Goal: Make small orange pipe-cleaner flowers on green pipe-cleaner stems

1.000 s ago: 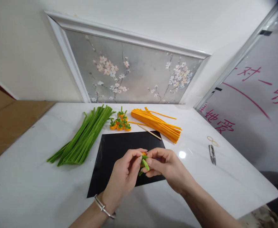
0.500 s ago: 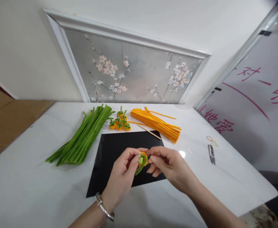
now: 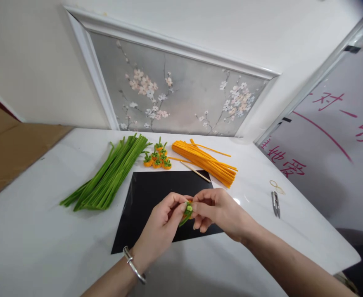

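Observation:
Over the black mat (image 3: 150,198), both hands meet around a small orange and green pipe-cleaner piece (image 3: 187,212). My left hand (image 3: 165,216) pinches it from the left between thumb and forefinger. My right hand (image 3: 220,210) pinches its right side, with the other fingers curled below. A green end hangs down from the piece, and its orange part is mostly hidden by fingers. Behind the mat stands a cluster of several finished orange pieces with green tops (image 3: 157,159).
A bundle of green pipe cleaners (image 3: 107,177) lies left of the mat. Orange pipe cleaners (image 3: 204,161) and a thin wooden stick (image 3: 195,171) lie behind it. Thread snips (image 3: 275,203) and rubber bands (image 3: 276,186) are at the right. A cardboard surface (image 3: 23,148) borders the table's left.
My right fingers have closed in on the piece and now pinch its right side. The green strand's loop is now pressed in between the fingertips. The view has shifted slightly.

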Demonstrator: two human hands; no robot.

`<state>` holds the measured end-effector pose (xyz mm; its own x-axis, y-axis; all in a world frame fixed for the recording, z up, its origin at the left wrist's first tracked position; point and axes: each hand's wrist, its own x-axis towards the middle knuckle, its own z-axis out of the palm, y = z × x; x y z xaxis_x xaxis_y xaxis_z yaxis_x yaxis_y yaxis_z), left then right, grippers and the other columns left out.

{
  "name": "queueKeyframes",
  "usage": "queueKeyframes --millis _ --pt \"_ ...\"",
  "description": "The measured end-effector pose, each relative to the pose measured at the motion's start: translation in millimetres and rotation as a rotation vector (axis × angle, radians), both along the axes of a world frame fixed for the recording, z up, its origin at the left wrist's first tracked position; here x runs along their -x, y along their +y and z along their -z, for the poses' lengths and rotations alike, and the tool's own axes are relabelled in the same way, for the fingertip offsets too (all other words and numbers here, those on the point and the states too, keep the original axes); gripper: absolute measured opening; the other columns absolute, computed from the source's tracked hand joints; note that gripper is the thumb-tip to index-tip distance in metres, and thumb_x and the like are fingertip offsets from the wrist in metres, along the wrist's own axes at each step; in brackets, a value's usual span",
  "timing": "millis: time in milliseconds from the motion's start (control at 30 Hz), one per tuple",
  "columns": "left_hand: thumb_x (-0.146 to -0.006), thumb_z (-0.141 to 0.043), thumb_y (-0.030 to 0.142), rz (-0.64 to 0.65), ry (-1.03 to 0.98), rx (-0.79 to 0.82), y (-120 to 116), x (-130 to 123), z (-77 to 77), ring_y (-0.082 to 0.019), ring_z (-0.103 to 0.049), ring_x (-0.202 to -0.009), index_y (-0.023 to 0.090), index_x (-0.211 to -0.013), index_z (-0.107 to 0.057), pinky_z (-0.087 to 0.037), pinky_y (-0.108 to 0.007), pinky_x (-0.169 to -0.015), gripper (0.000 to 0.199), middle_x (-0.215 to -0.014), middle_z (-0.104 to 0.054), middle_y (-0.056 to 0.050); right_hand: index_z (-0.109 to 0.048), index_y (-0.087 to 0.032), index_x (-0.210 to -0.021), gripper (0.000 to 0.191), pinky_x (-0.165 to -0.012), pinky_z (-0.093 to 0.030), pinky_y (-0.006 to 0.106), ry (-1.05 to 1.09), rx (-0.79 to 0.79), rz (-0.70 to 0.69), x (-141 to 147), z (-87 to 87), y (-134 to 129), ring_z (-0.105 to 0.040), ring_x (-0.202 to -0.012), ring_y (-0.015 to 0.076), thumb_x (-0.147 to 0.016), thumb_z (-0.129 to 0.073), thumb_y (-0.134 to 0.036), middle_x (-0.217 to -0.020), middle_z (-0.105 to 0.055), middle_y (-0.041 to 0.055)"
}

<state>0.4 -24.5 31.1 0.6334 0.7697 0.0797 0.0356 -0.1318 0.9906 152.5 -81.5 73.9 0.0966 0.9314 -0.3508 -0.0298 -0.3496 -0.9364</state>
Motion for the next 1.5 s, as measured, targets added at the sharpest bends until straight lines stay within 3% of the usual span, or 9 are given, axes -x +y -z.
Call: queueKeyframes --millis 167,300,433,833,967,1133,1300,1400,1500 --pt "-0.090 -0.053 0.029 0.006 -0.073 0.180 1.6 -1.7 -1.5 -0.012 -0.057 -0.075 0.016 -0.085 -0.059 -0.049 -0.024 -0.071 0.015 -0.084 -0.063 -0.001 -0.056 -0.014 -0.070 0.014 -0.051 -0.052 0.021 0.045 -0.018 0.028 0.5 0.8 -0.4 -0.064 -0.053 0.0111 -0.075 -0.063 -0.026 -0.059 -0.063 -0.0003" --pt "-0.088 -0.057 0.034 0.074 -0.146 0.369 3.7 -1.8 -0.8 -0.009 -0.052 -0.066 0.015 -0.082 -0.058 -0.047 -0.021 -0.063 0.020 -0.075 -0.057 0.002 -0.055 -0.017 -0.076 0.014 -0.052 -0.048 0.022 -0.346 -0.232 -0.067 0.9 5.5 -6.7 -0.058 -0.052 0.0105 -0.086 -0.051 -0.025 -0.060 -0.061 -0.0010" --pt "-0.087 -0.058 0.035 0.075 -0.165 0.407 4.8 -1.7 -0.5 -0.008 -0.051 -0.066 0.014 -0.083 -0.059 -0.046 -0.019 -0.063 0.021 -0.073 -0.056 0.002 -0.054 -0.019 -0.077 0.010 -0.054 -0.043 0.022 -0.697 -0.410 -0.093 -0.7 10.7 -10.4 -0.054 -0.058 0.0115 -0.086 -0.050 -0.019 -0.067 -0.059 -0.0001" --pt "-0.078 -0.068 0.041 0.100 -0.112 0.537 3.7 0.4 -5.6 -0.009 -0.058 -0.073 0.014 -0.079 -0.058 -0.053 -0.024 -0.073 0.029 -0.076 -0.059 0.003 -0.059 -0.018 -0.074 0.008 -0.049 -0.039 0.019 -0.642 -0.286 -0.176 -4.9 8.9 -8.1 -0.050 -0.055 0.0093 -0.082 -0.057 -0.018 -0.064 -0.056 -0.0031" --pt "-0.074 -0.073 0.040 0.154 -0.165 0.615 5.1 0.9 -6.8 -0.007 -0.057 -0.067 0.013 -0.074 -0.057 -0.051 -0.021 -0.067 0.031 -0.071 -0.057 0.003 -0.060 -0.018 -0.075 0.012 -0.056 -0.044 0.020 -0.843 -0.546 -0.260 -8.3 7.5 -8.2 -0.054 -0.062 0.0108 -0.083 -0.054 -0.011 -0.071 -0.059 0.0000" --pt "-0.070 -0.078 0.038 0.217 -0.193 0.726 6.4 3.7 -10.3 -0.008 -0.058 -0.066 0.012 -0.074 -0.059 -0.051 -0.023 -0.070 0.032 -0.071 -0.059 0.002 -0.062 -0.016 -0.088 0.026 -0.062 -0.048 0.025 -1.218 -0.981 -0.531 -18.1 9.3 -8.7 -0.056 -0.071 0.0147 -0.091 -0.039 -0.006 -0.083 -0.064 0.0065" --pt "-0.071 -0.076 0.037 0.238 -0.143 0.723 6.6 4.9 -13.6 -0.009 -0.058 -0.066 0.012 -0.075 -0.059 -0.050 -0.023 -0.067 0.030 -0.071 -0.058 0.002 -0.064 -0.015 -0.093 0.012 -0.064 -0.050 0.031 -1.475 -1.349 -0.649 -32.6 7.9 -6.9 -0.062 -0.078 0.0182 -0.089 -0.053 -0.011 -0.090 -0.069 0.0071" --pt "-0.081 -0.067 0.035 0.188 -0.131 0.515 6.8 5.5 -14.9 -0.009 -0.056 -0.065 0.014 -0.078 -0.060 -0.048 -0.021 -0.062 0.022 -0.070 -0.058 0.002 -0.063 -0.016 -0.100 0.016 -0.067 -0.052 0.031 -1.317 -1.227 -0.492 -34.3 8.2 -8.9 -0.064 -0.080 0.0181 -0.091 -0.051 -0.011 -0.094 -0.071 0.0081" --pt "-0.088 -0.056 0.029 0.073 -0.102 0.212 5.7 6.8 -15.1 -0.012 -0.061 -0.076 0.016 -0.087 -0.063 -0.050 -0.024 -0.068 0.014 -0.092 -0.068 -0.004 -0.061 -0.018 -0.092 0.011 -0.059 -0.054 0.025 -0.854 -0.738 -0.159 -27.1 7.7 -13.8 -0.065 -0.065 0.0134 -0.093 -0.050 -0.020 -0.076 -0.069 0.0042"
